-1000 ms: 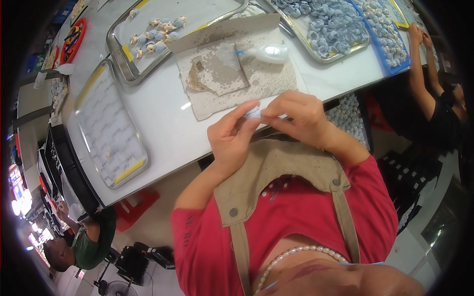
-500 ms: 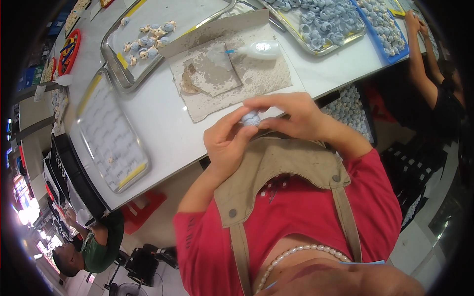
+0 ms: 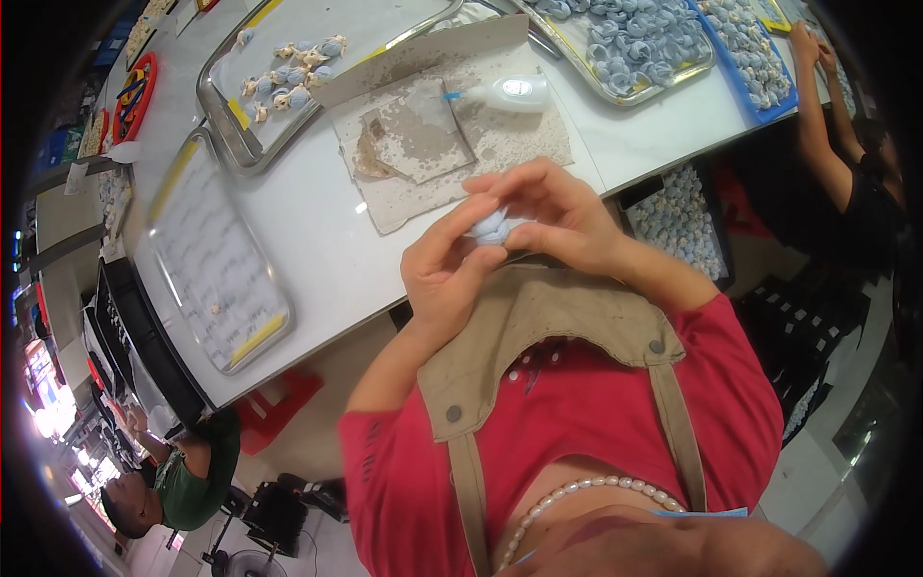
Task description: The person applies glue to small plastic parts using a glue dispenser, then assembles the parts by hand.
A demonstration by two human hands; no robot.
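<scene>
Head view: left hand and right hand pinch one small pale-blue piece between closed fingertips; glue bottle beyond them.

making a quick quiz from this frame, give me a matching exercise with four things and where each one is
Things:
1. small pale blue piece
2. white glue bottle
3. blue tray
4. steel tray with the patterned sheet

Places:
A. lying on the stained cardboard mat
B. far right end of the white table
C. near the table's left edge
D. pinched between the left hand and the right hand

Pairs: 1-D, 2-A, 3-B, 4-C
</scene>
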